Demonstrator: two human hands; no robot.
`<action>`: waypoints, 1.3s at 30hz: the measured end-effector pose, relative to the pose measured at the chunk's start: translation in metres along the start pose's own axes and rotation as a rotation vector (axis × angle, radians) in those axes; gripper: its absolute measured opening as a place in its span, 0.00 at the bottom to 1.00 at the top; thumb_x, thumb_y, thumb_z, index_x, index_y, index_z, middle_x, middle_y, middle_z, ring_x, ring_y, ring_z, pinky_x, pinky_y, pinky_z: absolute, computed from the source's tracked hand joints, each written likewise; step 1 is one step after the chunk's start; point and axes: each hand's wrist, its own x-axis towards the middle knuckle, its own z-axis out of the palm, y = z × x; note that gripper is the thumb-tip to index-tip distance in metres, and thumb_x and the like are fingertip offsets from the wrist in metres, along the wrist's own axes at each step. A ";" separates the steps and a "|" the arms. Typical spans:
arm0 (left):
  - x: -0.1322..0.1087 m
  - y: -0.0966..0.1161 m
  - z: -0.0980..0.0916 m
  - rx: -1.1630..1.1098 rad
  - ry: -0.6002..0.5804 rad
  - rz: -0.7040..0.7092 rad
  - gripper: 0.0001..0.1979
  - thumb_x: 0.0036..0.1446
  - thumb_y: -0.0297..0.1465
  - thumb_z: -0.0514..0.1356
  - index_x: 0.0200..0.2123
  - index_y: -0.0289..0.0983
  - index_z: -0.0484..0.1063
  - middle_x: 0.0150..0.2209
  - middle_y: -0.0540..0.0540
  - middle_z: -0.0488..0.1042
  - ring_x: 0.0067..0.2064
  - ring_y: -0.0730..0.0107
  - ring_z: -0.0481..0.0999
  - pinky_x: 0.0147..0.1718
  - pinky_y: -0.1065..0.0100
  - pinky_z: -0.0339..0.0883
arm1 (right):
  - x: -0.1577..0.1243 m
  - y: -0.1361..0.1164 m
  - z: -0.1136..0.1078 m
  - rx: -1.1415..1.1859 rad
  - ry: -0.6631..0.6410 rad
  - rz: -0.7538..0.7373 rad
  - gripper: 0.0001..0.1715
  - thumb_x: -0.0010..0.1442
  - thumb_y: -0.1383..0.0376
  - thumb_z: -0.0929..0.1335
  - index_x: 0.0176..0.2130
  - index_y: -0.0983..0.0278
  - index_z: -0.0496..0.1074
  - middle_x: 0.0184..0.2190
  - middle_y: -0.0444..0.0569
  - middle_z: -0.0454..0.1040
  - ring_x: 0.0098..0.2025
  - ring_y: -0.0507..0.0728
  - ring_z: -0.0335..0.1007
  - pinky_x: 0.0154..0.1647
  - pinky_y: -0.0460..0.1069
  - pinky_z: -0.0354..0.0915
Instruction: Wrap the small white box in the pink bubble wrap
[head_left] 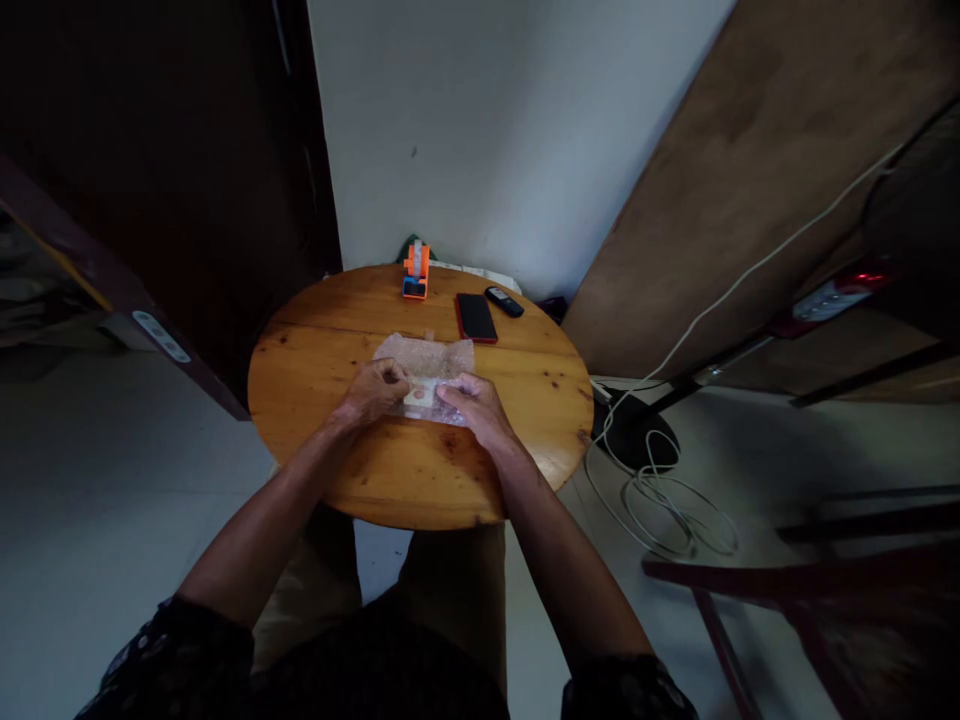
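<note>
1. A small, pale flat item (420,398) lies on a sheet of clear bubble wrap (424,350), near the middle of a round wooden table (300,390)
2. The left hand (379,390) is at the item's left end, its fingers curled and thumb and fingertips close together; I cannot tell whether they pinch the wrap, the item or neither
3. The right hand (476,402) is at the opposite end, thumb laid over the item and fingers bent; whether they grip it from below is hidden
4. Beyond the wrap lies a dark phone-like slab (476,317) with a red edge, and just beside it, a black handset (504,301) with buttons
5. An orange and blue tape dispenser (416,270) stands near the table's far edge, by the wall (480,140)
</note>
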 end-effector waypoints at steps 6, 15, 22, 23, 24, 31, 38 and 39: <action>0.002 -0.004 0.001 -0.015 -0.005 0.011 0.09 0.42 0.32 0.63 0.19 0.37 0.64 0.31 0.49 0.76 0.32 0.73 0.72 0.31 0.72 0.65 | 0.000 0.000 0.001 -0.010 0.010 0.036 0.17 0.45 0.53 0.72 0.25 0.62 0.68 0.20 0.39 0.65 0.23 0.49 0.58 0.25 0.46 0.54; 0.004 0.009 -0.007 0.198 -0.074 0.014 0.11 0.41 0.33 0.66 0.30 0.37 0.71 0.32 0.50 0.73 0.35 0.68 0.72 0.36 0.69 0.66 | 0.010 0.014 -0.007 -0.361 0.123 -0.107 0.12 0.52 0.56 0.69 0.34 0.61 0.71 0.26 0.41 0.71 0.29 0.53 0.65 0.32 0.47 0.61; 0.013 0.006 -0.005 0.280 -0.103 0.042 0.11 0.42 0.31 0.64 0.32 0.37 0.73 0.33 0.50 0.74 0.36 0.68 0.72 0.38 0.68 0.67 | -0.016 -0.024 0.002 -1.026 0.165 -0.462 0.17 0.65 0.67 0.62 0.49 0.64 0.76 0.49 0.56 0.76 0.52 0.62 0.67 0.53 0.55 0.58; 0.014 0.006 -0.005 0.289 -0.103 0.049 0.11 0.42 0.31 0.64 0.32 0.37 0.73 0.33 0.50 0.75 0.36 0.68 0.73 0.39 0.68 0.67 | -0.020 -0.029 0.006 -1.092 0.109 -0.522 0.18 0.67 0.67 0.61 0.48 0.63 0.77 0.50 0.57 0.76 0.53 0.63 0.66 0.54 0.55 0.57; 0.015 0.005 -0.005 0.293 -0.105 0.056 0.10 0.42 0.30 0.63 0.33 0.37 0.73 0.33 0.49 0.75 0.37 0.68 0.73 0.40 0.68 0.67 | -0.024 -0.033 0.010 -1.143 0.038 -0.567 0.18 0.68 0.66 0.60 0.48 0.63 0.78 0.50 0.56 0.76 0.53 0.63 0.66 0.54 0.56 0.55; 0.011 0.014 -0.009 0.274 -0.143 0.039 0.11 0.44 0.31 0.63 0.34 0.36 0.75 0.35 0.47 0.77 0.39 0.65 0.75 0.43 0.65 0.70 | -0.023 -0.039 0.019 -1.295 -0.216 -0.544 0.21 0.71 0.65 0.58 0.50 0.66 0.76 0.52 0.55 0.78 0.51 0.62 0.69 0.54 0.56 0.53; 0.000 0.011 -0.042 0.310 -0.089 -0.010 0.19 0.46 0.32 0.61 0.44 0.36 0.76 0.29 0.51 0.73 0.32 0.69 0.72 0.31 0.71 0.65 | -0.021 -0.054 0.020 -1.427 -0.299 -0.552 0.21 0.68 0.69 0.59 0.55 0.63 0.74 0.49 0.57 0.77 0.49 0.63 0.68 0.54 0.58 0.50; 0.001 0.008 -0.043 0.355 -0.071 -0.030 0.19 0.45 0.31 0.60 0.43 0.36 0.76 0.26 0.53 0.71 0.29 0.70 0.70 0.29 0.71 0.62 | -0.021 -0.056 0.021 -1.450 -0.310 -0.557 0.22 0.68 0.70 0.59 0.56 0.62 0.73 0.48 0.57 0.77 0.49 0.64 0.68 0.54 0.59 0.50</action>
